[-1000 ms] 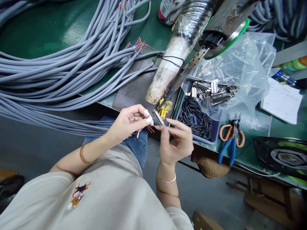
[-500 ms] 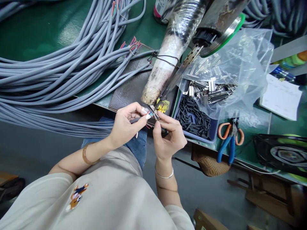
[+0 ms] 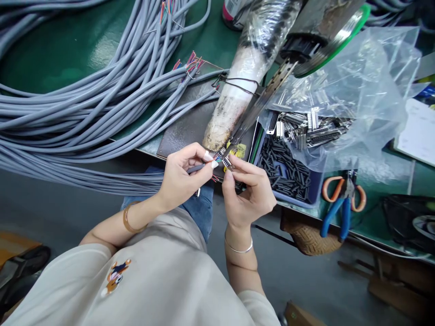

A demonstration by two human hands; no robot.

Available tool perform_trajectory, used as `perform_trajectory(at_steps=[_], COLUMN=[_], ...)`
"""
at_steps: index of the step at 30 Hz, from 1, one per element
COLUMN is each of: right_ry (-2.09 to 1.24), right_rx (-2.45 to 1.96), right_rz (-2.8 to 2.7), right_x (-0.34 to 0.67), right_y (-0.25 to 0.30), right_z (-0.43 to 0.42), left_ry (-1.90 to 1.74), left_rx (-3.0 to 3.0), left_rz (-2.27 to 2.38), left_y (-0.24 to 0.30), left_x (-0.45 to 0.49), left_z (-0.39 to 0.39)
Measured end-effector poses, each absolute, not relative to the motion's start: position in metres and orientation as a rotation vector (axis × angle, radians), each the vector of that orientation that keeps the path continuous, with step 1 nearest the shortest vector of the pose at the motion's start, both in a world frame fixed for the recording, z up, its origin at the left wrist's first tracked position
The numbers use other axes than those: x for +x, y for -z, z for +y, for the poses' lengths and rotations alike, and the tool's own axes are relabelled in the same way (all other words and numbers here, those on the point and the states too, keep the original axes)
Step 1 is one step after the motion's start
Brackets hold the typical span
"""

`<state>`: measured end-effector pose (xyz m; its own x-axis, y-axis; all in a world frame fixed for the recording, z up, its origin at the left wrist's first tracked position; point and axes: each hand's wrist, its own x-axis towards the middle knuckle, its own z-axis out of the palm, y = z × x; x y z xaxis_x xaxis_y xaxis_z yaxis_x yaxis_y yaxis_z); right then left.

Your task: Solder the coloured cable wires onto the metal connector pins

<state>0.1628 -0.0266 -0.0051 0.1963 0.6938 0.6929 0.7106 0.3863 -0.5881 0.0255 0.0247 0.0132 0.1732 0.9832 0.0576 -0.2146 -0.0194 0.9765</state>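
My left hand [image 3: 186, 172] is closed in a pinch on the end of a grey cable [image 3: 196, 169], whose thin coloured wires fan out past white-covered fingertips. Between thumb and fingers, my right hand [image 3: 249, 188] grips a small metal multi-pin connector [image 3: 227, 162]. The wire ends meet the connector's pin side, right under the dark tip of a soldering iron [image 3: 246, 120]. Whether the tip touches a pin is too small to tell. Beside the iron, a white, scorched tube [image 3: 222, 108] slants down to just above the connector.
A large bundle of grey cables [image 3: 84, 108] covers the left of the green bench. To the right, a blue bin [image 3: 314, 194] holds black sleeves, with metal connectors in a clear plastic bag [image 3: 380, 90] above. Pliers [image 3: 340, 203] lie near the edge. A solder spool [image 3: 340, 50] hangs above.
The whole view has shifted slightly, so the bench and hands sit a little further right. Both hands keep their holds; the wires and connector remain at the iron's tip.
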Motion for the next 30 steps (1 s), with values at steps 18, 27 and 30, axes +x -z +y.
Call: perform_trajectory(at_steps=[18, 27, 30], right_ry=[0.025, 0.139, 0.165], right_rx=[-1.340, -1.343, -1.344], right_rz=[-1.537, -1.563, -1.589], right_x=[0.1647, 0.1620, 0.1615], right_y=[0.0067, 0.0008, -0.0001], right_z=[-0.0286, -0.0235, -0.0248], left_ry=[-1.129, -1.215, -1.191], left_rx=[1.058, 1.164, 1.184], left_rz=[0.903, 0.992, 0.994], left_y=[-0.0139, -0.0157, -0.0144], left_x=[0.0231, 0.0274, 0.0248], left_z=[0.0245, 0.0220, 0.0227])
